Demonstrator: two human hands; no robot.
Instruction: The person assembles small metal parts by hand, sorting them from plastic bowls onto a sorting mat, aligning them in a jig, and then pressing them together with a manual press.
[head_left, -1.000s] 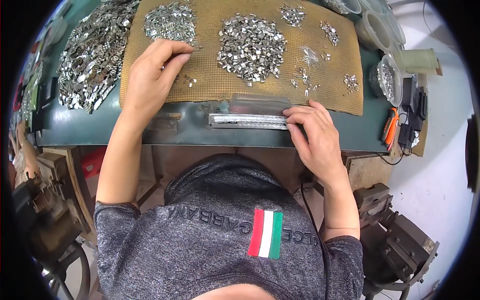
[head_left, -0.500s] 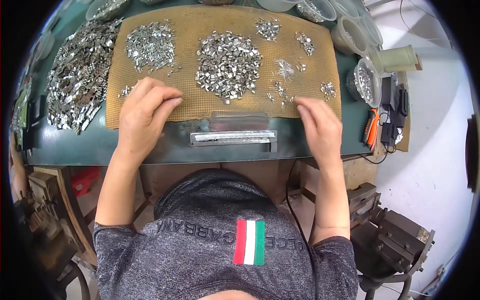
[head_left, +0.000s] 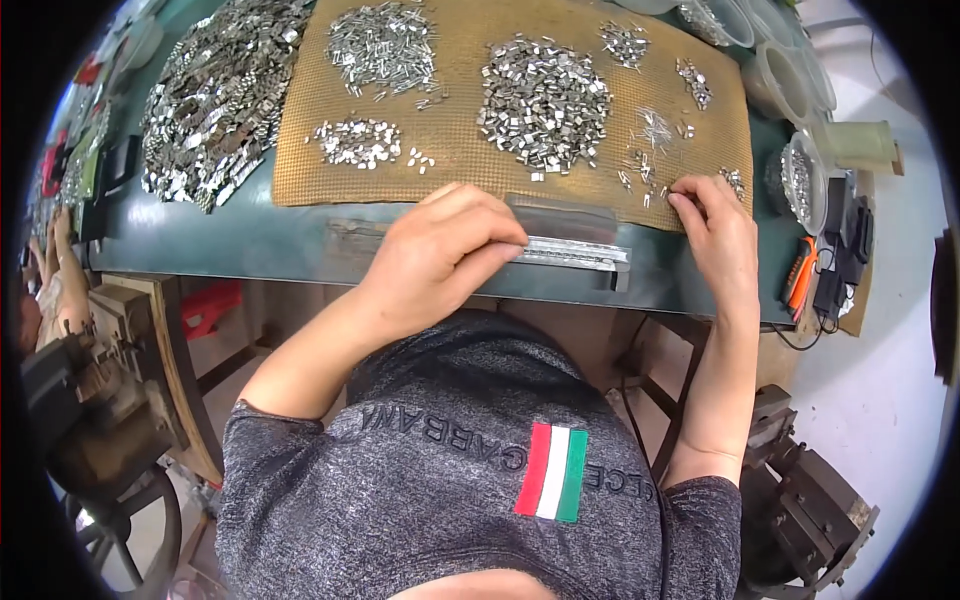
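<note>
My left hand (head_left: 435,255) is over the left end of a slotted metal bar (head_left: 590,252) lying along the table's near edge. Thumb and forefinger are pinched together at the bar; anything between them is too small to make out. My right hand (head_left: 718,235) is closed in a pinch at the right part of the tan mat (head_left: 440,185), beside loose small metal pieces (head_left: 640,178). What its fingertips hold, if anything, is hidden. Beyond the bar, a large heap of short silvery metal pieces (head_left: 545,105) lies on the mat.
More small-part piles include silvery pins (head_left: 380,50) and flat bits (head_left: 360,143). A mound of metal links (head_left: 220,90) covers the table's left. Plastic tubs (head_left: 785,80) and orange-handled pliers (head_left: 800,275) are at the right. Another person's arm (head_left: 68,275) shows far left.
My left hand has moved right and nearer, from the small pile at the mat's left to the metal bar. My right hand stays pinched beside the loose pieces. The whole view has shifted.
</note>
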